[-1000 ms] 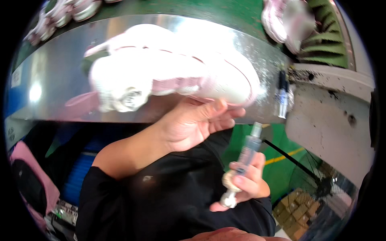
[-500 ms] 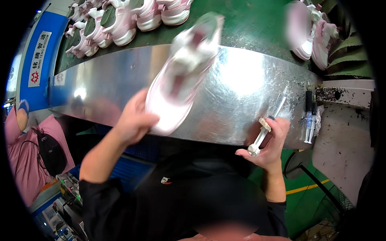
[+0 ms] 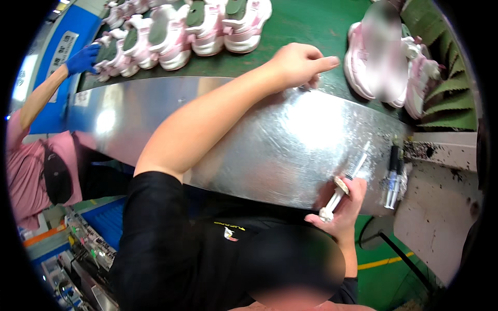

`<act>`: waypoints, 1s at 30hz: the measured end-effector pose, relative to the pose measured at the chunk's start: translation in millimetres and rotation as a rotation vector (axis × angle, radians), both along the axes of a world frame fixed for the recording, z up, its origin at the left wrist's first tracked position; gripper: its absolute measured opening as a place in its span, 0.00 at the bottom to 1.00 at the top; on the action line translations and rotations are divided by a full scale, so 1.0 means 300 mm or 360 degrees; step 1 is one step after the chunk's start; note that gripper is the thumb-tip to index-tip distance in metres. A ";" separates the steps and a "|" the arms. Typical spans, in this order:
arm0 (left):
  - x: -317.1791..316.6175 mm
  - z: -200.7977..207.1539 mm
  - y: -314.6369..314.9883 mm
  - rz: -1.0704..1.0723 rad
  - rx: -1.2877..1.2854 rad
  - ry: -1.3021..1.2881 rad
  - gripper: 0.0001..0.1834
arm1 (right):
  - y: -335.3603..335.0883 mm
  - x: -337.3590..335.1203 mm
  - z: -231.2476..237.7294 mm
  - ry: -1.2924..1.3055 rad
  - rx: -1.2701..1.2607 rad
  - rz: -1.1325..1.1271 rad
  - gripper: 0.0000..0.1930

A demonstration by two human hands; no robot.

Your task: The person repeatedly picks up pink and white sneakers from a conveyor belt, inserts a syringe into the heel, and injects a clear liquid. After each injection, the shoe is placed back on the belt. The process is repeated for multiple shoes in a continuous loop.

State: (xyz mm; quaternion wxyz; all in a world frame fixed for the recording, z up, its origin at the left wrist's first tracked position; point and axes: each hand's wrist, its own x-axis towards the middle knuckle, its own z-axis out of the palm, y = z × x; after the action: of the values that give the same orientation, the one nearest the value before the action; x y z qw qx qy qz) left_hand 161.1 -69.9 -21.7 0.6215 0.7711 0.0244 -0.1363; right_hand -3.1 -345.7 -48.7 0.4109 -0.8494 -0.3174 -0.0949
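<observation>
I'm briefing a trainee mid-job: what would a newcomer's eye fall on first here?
First, the bare left forearm, slanting across the shiny metal sheet to the left hand at its far edge. Next, the syringe in the right hand, at lower right. Then the pink-and-white shoes at upper left, beside a co-worker's blue-gloved hand.

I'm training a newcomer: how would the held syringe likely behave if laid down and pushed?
The syringe is probably light, given its slim, see-through barrel. It looks stiff, with a straight plunger. On the shiny metal sheet it might slide, though its wide beige collar could hinder rolling.
</observation>
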 end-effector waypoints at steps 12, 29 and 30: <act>0.037 -0.103 0.416 0.1004 0.0695 -0.1021 0.55 | 0.038 -0.029 -0.020 0.0093 0.0181 0.0023 0.51; -0.909 0.067 0.262 0.0613 -0.0093 -0.0544 0.55 | -0.112 -0.139 0.039 0.0649 0.0289 0.0068 0.55; -0.868 0.077 0.294 0.0587 -0.0439 -0.0435 0.55 | -0.143 -0.166 0.042 0.0751 0.0311 0.0023 0.57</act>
State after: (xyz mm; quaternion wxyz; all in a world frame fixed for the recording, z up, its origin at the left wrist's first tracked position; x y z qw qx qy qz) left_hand -99.2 18.1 1.6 0.7326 0.6728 0.0616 0.0827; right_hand -52.8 -388.6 -36.2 0.5545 -0.8019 -0.2082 0.0786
